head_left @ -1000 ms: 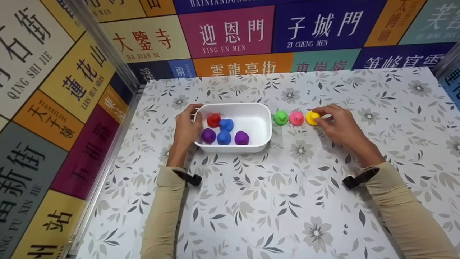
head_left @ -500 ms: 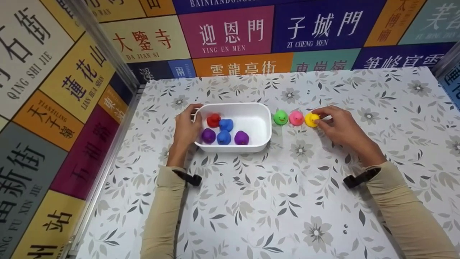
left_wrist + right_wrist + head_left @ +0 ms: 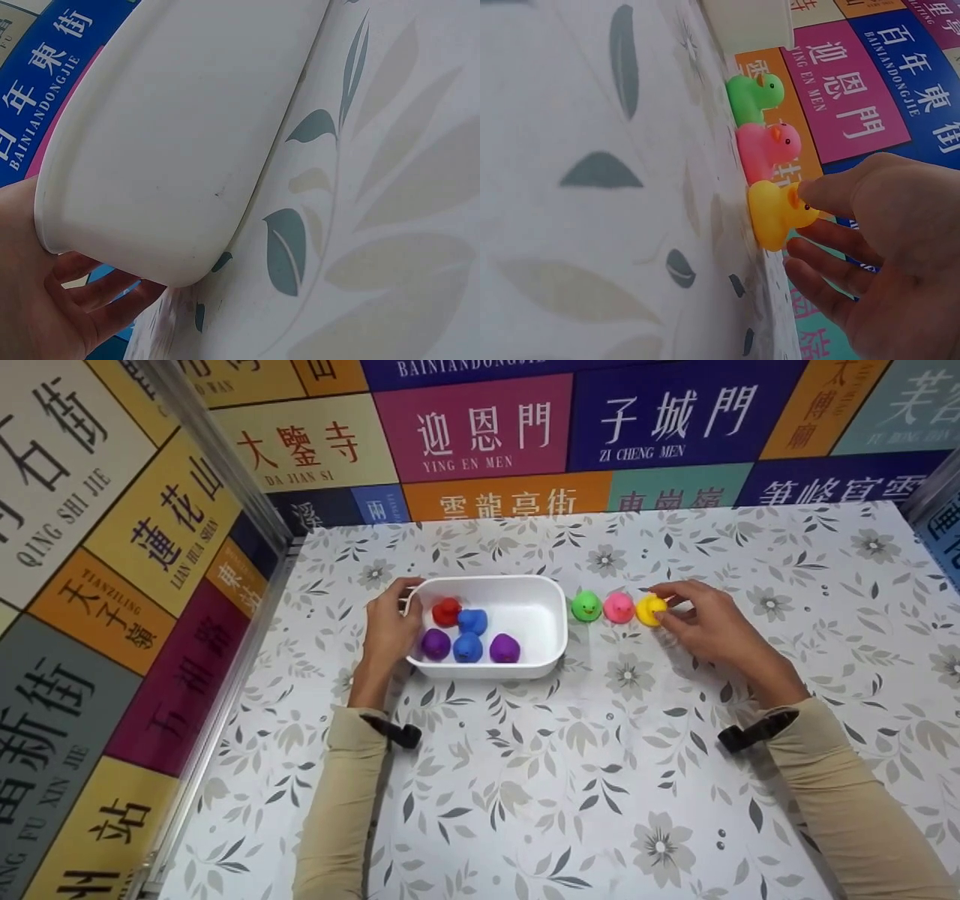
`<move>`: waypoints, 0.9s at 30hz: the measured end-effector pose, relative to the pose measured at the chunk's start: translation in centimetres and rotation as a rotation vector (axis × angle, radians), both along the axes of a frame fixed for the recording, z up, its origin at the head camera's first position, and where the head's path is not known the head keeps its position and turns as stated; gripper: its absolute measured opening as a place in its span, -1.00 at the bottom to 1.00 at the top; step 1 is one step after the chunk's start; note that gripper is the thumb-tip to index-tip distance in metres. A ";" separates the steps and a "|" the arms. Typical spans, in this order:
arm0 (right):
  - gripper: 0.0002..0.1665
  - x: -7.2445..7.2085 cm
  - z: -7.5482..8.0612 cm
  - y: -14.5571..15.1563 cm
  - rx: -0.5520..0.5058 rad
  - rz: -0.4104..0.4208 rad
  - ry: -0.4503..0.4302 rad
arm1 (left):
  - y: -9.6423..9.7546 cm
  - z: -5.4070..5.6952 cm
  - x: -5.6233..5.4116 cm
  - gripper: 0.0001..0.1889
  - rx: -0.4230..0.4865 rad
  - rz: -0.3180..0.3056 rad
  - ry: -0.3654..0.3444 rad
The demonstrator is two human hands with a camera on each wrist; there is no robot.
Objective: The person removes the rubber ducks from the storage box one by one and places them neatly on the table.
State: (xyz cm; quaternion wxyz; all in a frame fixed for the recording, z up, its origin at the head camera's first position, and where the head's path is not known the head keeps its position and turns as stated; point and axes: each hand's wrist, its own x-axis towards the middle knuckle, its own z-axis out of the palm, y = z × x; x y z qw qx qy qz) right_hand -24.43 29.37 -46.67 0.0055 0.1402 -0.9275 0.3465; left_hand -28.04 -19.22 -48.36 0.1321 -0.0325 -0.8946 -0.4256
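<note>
My left hand (image 3: 391, 619) holds the left end of a white plastic tub (image 3: 487, 669), its fingers against the end wall in the left wrist view. Inside the tub lie a red rubber duck (image 3: 447, 611), two blue ducks (image 3: 469, 646) and two purple ducks (image 3: 505, 648). Right of the tub, a green duck (image 3: 586, 605), a pink duck (image 3: 619, 607) and a yellow duck (image 3: 650, 610) stand in a row. My right hand (image 3: 701, 615) pinches the yellow duck between thumb and fingers, right beside the pink one. In the right wrist view the yellow duck (image 3: 772, 216) is upright on the tabletop.
Floral paper covers the table (image 3: 540, 795). Colourful panels with Chinese lettering form a back wall (image 3: 480, 427) and a left wall (image 3: 150, 547) along the table's edges. A black strap with a camera (image 3: 757, 730) sits at each wrist.
My right hand has shifted the yellow duck very slightly left, closer to the pink duck. The left hand and the tub have stayed in place.
</note>
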 end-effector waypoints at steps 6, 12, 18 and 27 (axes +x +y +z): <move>-0.48 0.3 1.1 -0.1 -0.047 -0.023 0.032 | 0.0 0.0 0.0 -0.68 0.012 -0.005 0.003; -0.52 0.2 1.5 -1.4 -0.085 0.018 0.133 | -0.1 -0.2 0.1 -0.68 0.014 0.006 -0.008; -0.50 0.3 1.6 -3.8 -0.092 0.077 0.177 | -0.1 -0.1 0.0 -0.68 0.020 0.002 -0.007; -0.53 -0.1 1.9 -8.9 -0.165 0.144 0.171 | 0.0 -0.1 -0.1 -0.68 0.015 0.007 -0.007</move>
